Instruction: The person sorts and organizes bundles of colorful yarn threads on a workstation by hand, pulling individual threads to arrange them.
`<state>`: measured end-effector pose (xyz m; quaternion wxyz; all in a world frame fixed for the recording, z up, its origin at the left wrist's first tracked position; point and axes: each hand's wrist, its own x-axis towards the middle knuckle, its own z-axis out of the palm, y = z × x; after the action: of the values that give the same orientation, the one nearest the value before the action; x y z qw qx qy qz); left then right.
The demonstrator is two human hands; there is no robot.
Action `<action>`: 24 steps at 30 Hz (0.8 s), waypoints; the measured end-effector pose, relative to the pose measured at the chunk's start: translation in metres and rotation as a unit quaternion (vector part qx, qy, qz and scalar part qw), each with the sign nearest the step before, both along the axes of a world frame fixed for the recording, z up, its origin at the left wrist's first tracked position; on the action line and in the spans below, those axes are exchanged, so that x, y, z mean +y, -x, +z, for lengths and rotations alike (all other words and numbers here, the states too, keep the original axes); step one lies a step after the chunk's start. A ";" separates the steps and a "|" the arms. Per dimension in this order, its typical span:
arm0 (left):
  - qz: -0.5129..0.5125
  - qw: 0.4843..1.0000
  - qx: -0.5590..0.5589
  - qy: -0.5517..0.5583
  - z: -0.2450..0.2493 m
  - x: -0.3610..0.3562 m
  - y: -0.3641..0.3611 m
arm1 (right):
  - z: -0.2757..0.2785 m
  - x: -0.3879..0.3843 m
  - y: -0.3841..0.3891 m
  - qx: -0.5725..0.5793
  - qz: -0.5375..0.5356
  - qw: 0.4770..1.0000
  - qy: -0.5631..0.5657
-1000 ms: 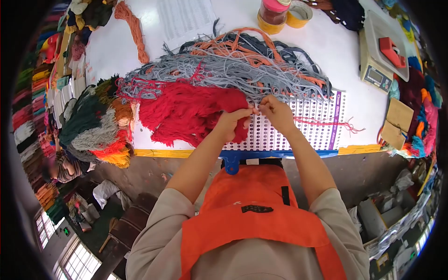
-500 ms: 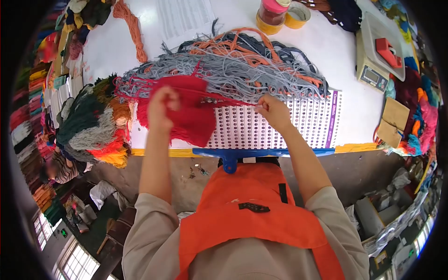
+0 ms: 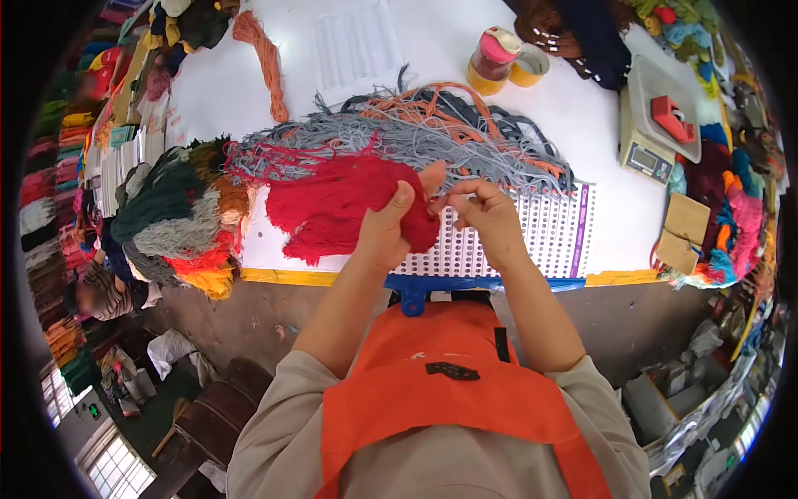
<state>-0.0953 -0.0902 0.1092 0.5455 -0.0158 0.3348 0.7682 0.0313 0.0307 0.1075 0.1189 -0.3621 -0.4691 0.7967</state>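
Note:
A thick bundle of crimson yarn [image 3: 328,204] lies across the near side of the table, its loose ends spread to the left. My left hand [image 3: 389,223] is closed round the bundle's right end, thumb on top. My right hand [image 3: 489,218] pinches close to that end, by the left fingertips; a thin bit of red yarn seems to be between its fingers, partly hidden. Under both hands is a white card with rows of holes and a purple edge strip [image 3: 582,229]. A blue clip [image 3: 411,295] holds the card at the table edge. Grey and orange strands [image 3: 449,133] are heaped just behind.
At the left stands a pile of multicoloured yarn hanks [image 3: 174,216]. An orange skein [image 3: 264,66] and a paper sheet [image 3: 353,46] lie farther back. A pink-lidded jar [image 3: 494,60] is beside tape rolls. On the right are a scale [image 3: 648,158] and a brown pouch [image 3: 684,229].
My left hand has moved right, onto the end of the red bundle. My right hand has come in close to it, and the red strands stretched between the hands are no longer taut.

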 end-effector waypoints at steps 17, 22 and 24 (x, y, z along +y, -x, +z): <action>-0.049 0.993 0.092 0.057 0.009 0.019 -0.007 | -0.002 -0.001 0.001 0.061 -0.040 0.992 0.103; -0.017 0.995 0.085 0.057 -0.003 0.014 -0.005 | 0.008 0.002 0.001 0.089 -0.032 0.983 0.158; -0.014 0.996 0.047 0.076 -0.001 0.008 0.002 | 0.007 0.002 -0.004 0.133 -0.078 0.963 0.222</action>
<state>-0.0976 -0.0821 0.1080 0.5371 -0.0165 0.4180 0.7324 0.0358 0.0332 0.1140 0.1587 -0.3054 -0.2308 0.9101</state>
